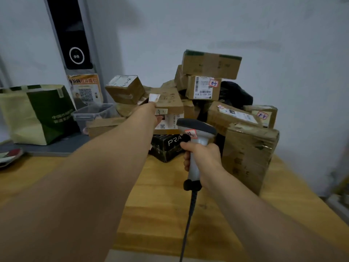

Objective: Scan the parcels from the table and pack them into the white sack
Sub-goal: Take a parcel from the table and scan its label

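The left hand (154, 112) is gripping a small box (170, 103) at the front of the pile (211, 65) on the table (170, 205), while the right hand (201, 154) is clutching the scanner (196, 129) just below it. The pick-and-scan step is seemingly starting; next, the box's label is needing to face the scanner, with the sack out of view.

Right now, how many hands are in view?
2. The left hand, stretched forward, grips a brown parcel; the right hand, nearer, holds the barcode scanner above the wooden table. No other hand shows.
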Demonstrator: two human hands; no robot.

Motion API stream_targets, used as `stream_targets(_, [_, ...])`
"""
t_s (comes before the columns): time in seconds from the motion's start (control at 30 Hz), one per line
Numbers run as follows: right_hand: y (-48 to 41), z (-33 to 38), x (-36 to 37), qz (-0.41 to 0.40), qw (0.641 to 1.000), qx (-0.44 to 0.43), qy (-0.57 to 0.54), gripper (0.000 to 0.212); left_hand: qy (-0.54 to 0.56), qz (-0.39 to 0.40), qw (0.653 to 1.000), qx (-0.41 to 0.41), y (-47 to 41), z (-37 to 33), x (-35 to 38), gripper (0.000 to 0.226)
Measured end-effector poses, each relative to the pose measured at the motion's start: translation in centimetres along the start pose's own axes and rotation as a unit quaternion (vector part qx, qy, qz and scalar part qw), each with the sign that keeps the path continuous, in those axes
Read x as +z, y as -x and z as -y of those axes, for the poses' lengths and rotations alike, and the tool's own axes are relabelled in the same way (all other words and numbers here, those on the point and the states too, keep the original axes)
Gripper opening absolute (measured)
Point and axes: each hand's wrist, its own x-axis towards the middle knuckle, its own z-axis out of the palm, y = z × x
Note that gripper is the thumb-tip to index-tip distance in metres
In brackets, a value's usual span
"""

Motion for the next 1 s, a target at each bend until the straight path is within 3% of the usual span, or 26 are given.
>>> stream_targets(0.17, [2.0, -1.2, -1.0, -0.002, 0.999, -0.018, 0.027, 0.015, 0.014, -0.007, 0.998, 0.055, 3.8, 0.7, -2.9, 0.035])
stream_targets(0.27, [4.3, -1.8, -1.5, -0.002, 1.000, -0.015, 0.022, 0.014, -0.079, -0.017, 0.987, 0.141, 6.9, 1.5, -7.0, 0.018])
stream_targets(0.3, [5.1, -2.1, -1.7, -0.001, 1.000, -0.013, 0.021, 0.014, -0.150, -0.022, 0.968, 0.199, 8.0, 1.8, -8.7, 0.014])
stream_targets(0.33, [6.0, -2.5, -1.8, 0.000, 1.000, -0.012, 0.022, 0.016, -0.242, -0.032, 0.931, 0.271, 9.3, 2.2, -10.5, 0.015])
stream_targets(0.43, [8.6, -3.7, -2.3, 0.012, 0.999, -0.013, 0.034, 0.015, -0.472, -0.043, 0.768, 0.431, 12.6, 4.2, -16.7, 0.023])
stream_targets(0.53, [11.0, -5.0, -2.3, 0.027, 0.998, 0.003, 0.060, 0.012, -0.639, 0.036, 0.615, 0.461, 15.5, 7.0, -22.1, 0.023])
stream_targets(0.63, [12.8, -6.3, -2.1, 0.043, 0.993, 0.025, 0.103, 0.013, -0.701, 0.100, 0.524, 0.473, 18.0, 9.6, -26.2, 0.030])
stream_targets(0.73, [14.1, -7.4, -1.8, 0.058, 0.988, 0.045, 0.136, 0.014, -0.715, 0.110, 0.539, 0.430, 18.8, 11.7, -28.4, 0.063])
stream_targets(0.77, [14.4, -7.6, -1.7, 0.062, 0.987, 0.050, 0.142, 0.014, -0.719, 0.100, 0.569, 0.387, 18.6, 12.1, -28.6, 0.081])
stream_targets(0.83, [14.7, -7.8, -1.5, 0.073, 0.984, 0.052, 0.155, 0.013, -0.690, 0.060, 0.672, 0.260, 17.8, 12.3, -28.4, 0.115])
stream_targets(0.87, [14.9, -7.9, -1.4, 0.077, 0.983, 0.052, 0.160, 0.013, -0.675, 0.048, 0.707, 0.205, 17.1, 12.2, -28.0, 0.127])
stream_targets(0.93, [15.0, -7.8, -1.4, 0.082, 0.980, 0.055, 0.173, 0.013, -0.667, 0.041, 0.732, 0.135, 15.6, 11.9, -27.3, 0.141])
stream_targets(1.0, [15.1, -7.5, -1.4, 0.091, 0.976, 0.059, 0.187, 0.014, -0.673, 0.046, 0.732, 0.096, 14.4, 11.8, -26.6, 0.143])
